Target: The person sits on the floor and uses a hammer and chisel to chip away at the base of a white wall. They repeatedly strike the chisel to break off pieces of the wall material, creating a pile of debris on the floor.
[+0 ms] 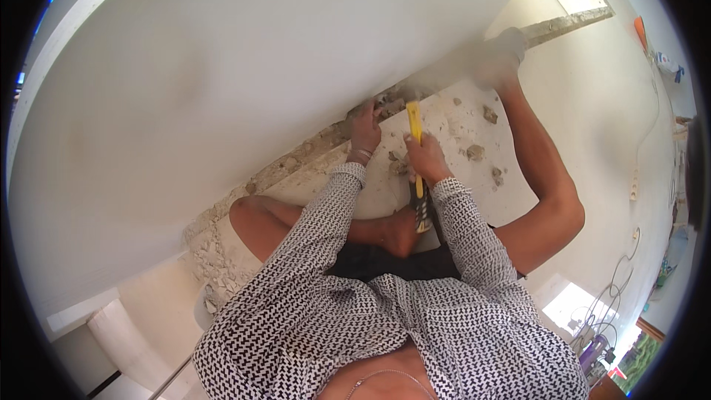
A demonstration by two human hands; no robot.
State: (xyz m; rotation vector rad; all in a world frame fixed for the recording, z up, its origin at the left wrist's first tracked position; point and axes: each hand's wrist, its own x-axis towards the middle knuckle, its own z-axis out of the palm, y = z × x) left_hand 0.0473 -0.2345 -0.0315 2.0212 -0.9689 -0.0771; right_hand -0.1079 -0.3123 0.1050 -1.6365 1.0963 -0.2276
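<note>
My right hand [427, 156] is closed around the yellow handle of a hammer [415, 120], between my legs. The hammer's black lower grip sticks out below the hand, and its top end blurs into the broken strip. To its left, my left hand [365, 130] reaches down to the rough channel [311, 150] of broken mortar along the foot of the white wall. Its fingers are bent at the channel's edge; what they hold, if anything, is hidden. Lumps of broken mortar [475, 152] lie on the pale floor to the right of the hammer.
A large white wall [244, 59] rises beyond the channel. Rubble [215, 263] is heaped at the channel's near left end. My bent legs lie on both sides of the work spot. Loose cables [611, 304] and a purple tool [592, 355] are at the lower right.
</note>
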